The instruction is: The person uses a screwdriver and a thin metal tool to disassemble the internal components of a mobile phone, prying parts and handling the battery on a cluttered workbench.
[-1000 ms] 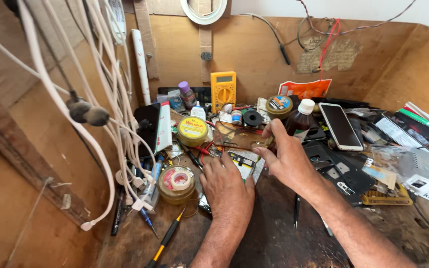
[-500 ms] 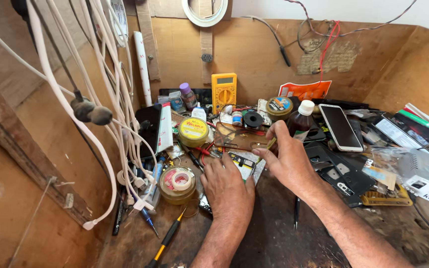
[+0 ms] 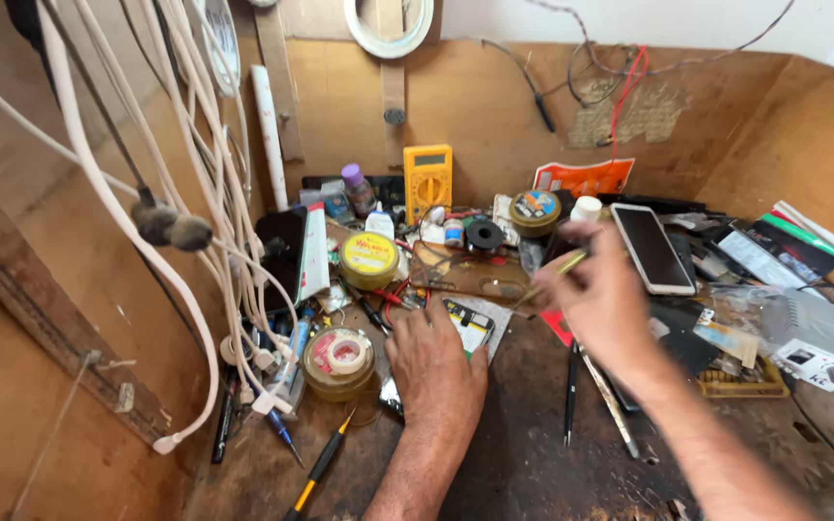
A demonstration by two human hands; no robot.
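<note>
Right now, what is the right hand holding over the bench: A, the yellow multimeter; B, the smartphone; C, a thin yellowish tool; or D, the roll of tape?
C. The right hand is raised and pinches a thin yellowish tool, though it is blurred; the smartphone lies flat beside it, and the yellow multimeter leans at the back wall.

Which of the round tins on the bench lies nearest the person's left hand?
The open tin holding a tape roll, just left of the left hand; the yellow-lidded tin and dark-lidded tin sit farther back.
</note>
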